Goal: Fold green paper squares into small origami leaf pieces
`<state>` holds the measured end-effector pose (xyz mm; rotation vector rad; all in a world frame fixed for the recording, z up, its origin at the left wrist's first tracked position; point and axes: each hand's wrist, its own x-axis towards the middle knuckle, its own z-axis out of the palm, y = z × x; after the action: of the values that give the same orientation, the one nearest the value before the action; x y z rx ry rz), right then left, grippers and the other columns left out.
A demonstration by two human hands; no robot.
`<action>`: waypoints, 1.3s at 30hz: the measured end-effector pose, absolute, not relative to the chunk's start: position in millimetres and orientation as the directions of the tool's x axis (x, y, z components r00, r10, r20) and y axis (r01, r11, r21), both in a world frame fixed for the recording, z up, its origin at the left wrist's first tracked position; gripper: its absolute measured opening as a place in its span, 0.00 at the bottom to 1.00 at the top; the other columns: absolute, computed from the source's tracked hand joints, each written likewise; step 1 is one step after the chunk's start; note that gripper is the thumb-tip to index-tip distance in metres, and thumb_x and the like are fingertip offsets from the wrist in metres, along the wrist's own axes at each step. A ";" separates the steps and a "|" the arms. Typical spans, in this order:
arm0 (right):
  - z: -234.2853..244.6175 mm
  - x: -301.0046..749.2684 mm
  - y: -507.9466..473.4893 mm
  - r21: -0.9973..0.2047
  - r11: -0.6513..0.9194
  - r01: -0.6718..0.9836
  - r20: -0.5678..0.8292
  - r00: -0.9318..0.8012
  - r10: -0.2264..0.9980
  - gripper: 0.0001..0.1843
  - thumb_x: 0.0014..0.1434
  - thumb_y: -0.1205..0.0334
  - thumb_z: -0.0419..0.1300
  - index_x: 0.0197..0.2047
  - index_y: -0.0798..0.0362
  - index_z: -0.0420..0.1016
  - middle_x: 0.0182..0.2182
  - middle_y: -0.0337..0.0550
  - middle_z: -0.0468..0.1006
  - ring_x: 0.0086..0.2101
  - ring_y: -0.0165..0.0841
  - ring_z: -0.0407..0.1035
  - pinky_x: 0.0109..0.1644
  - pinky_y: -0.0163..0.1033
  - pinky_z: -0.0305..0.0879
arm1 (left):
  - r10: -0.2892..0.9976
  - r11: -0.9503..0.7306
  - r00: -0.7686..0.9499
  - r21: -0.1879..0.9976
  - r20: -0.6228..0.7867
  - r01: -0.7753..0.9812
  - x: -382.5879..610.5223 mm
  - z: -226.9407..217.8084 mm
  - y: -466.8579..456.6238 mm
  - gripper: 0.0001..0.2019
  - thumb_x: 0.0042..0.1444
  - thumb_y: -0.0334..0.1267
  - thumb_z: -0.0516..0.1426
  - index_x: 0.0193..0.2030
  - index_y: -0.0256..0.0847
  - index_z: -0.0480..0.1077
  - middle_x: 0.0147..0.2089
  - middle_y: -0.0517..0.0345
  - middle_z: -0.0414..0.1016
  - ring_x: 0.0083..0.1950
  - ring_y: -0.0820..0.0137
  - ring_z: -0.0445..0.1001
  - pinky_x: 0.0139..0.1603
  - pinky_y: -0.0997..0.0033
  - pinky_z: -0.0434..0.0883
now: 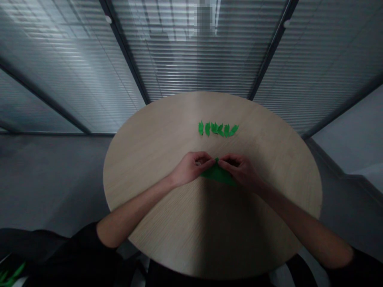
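Observation:
A piece of green paper (218, 174) lies folded on the round wooden table (155, 131), in the middle. My left hand (191, 167) pinches its upper tip from the left, fingers curled. From the right, my right hand (239, 168) pinches the same tip and covers the paper's right side. Beyond the hands, a row of several small green folded paper pieces (217, 129) lies on the table.
Glass walls with horizontal blinds (191, 56) stand behind the table. Grey floor surrounds it. A few green bits (10, 275) show at the bottom left corner, beside my dark sleeve.

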<state>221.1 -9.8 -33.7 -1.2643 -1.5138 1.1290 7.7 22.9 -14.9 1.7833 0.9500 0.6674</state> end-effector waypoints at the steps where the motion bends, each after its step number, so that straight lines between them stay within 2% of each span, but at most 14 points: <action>1: -34.0 220.9 -9.8 -0.971 0.083 0.225 0.053 -0.139 0.989 0.16 0.58 0.47 0.67 0.35 0.52 0.82 0.28 0.40 0.79 0.28 0.31 0.70 0.29 0.34 0.65 | 0.839 -0.227 0.544 0.925 0.026 0.305 7.7 -15.0 22.9 0.17 0.64 0.49 0.58 0.39 0.35 0.78 0.32 0.55 0.75 0.33 0.71 0.68 0.32 0.73 0.65; 15: -30.5 220.3 -11.4 -0.977 0.050 0.208 0.022 -0.137 0.990 0.17 0.57 0.46 0.67 0.34 0.52 0.81 0.25 0.38 0.75 0.24 0.28 0.65 0.26 0.34 0.60 | 0.834 -0.237 0.550 0.929 0.045 0.284 7.8 -17.2 23.8 0.17 0.64 0.48 0.59 0.39 0.34 0.78 0.32 0.56 0.75 0.33 0.72 0.68 0.33 0.72 0.64; 20: -29.1 219.5 -11.6 -0.975 0.086 0.204 0.055 -0.155 0.986 0.15 0.57 0.48 0.66 0.34 0.53 0.80 0.27 0.39 0.77 0.26 0.29 0.68 0.29 0.34 0.63 | 0.832 -0.241 0.552 0.931 0.052 0.275 7.8 -17.3 23.5 0.17 0.64 0.48 0.59 0.39 0.34 0.78 0.32 0.56 0.74 0.33 0.72 0.68 0.33 0.72 0.64; 25: -33.3 219.1 -10.0 -0.956 0.109 0.271 0.071 -0.149 0.986 0.15 0.58 0.48 0.65 0.36 0.53 0.79 0.28 0.40 0.77 0.28 0.31 0.70 0.30 0.35 0.65 | 0.827 -0.242 0.561 0.926 0.041 0.290 8.1 -19.6 23.9 0.17 0.63 0.50 0.59 0.38 0.34 0.77 0.31 0.58 0.73 0.32 0.72 0.67 0.33 0.73 0.63; 29: -36.8 219.4 -7.6 -0.924 0.161 0.346 0.116 -0.148 0.982 0.16 0.60 0.47 0.64 0.37 0.53 0.80 0.25 0.39 0.75 0.27 0.31 0.68 0.29 0.36 0.63 | 0.818 -0.240 0.574 0.926 0.031 0.292 9.2 -21.2 24.4 0.17 0.63 0.49 0.59 0.36 0.36 0.76 0.30 0.59 0.72 0.32 0.72 0.66 0.32 0.73 0.63; 34: -38.7 221.0 -5.3 -0.862 0.244 0.443 0.187 -0.170 0.968 0.11 0.60 0.53 0.63 0.35 0.53 0.79 0.23 0.36 0.72 0.24 0.29 0.63 0.28 0.35 0.59 | 0.815 -0.272 0.579 0.898 0.024 0.346 9.7 -24.8 26.0 0.16 0.63 0.47 0.59 0.35 0.36 0.77 0.28 0.60 0.70 0.31 0.72 0.64 0.32 0.73 0.60; 39: -42.9 220.6 -1.7 -0.789 0.289 0.542 0.213 -0.199 0.957 0.06 0.59 0.60 0.63 0.34 0.53 0.78 0.25 0.37 0.74 0.25 0.30 0.65 0.30 0.36 0.61 | 0.825 -0.343 0.565 0.803 0.009 0.488 9.3 -29.3 27.0 0.15 0.64 0.46 0.57 0.34 0.37 0.78 0.27 0.60 0.70 0.30 0.72 0.64 0.30 0.72 0.57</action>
<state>220.6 -1.7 -42.9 -1.3458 -1.8532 0.7454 9.3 27.0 -29.3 2.0059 1.0519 0.5406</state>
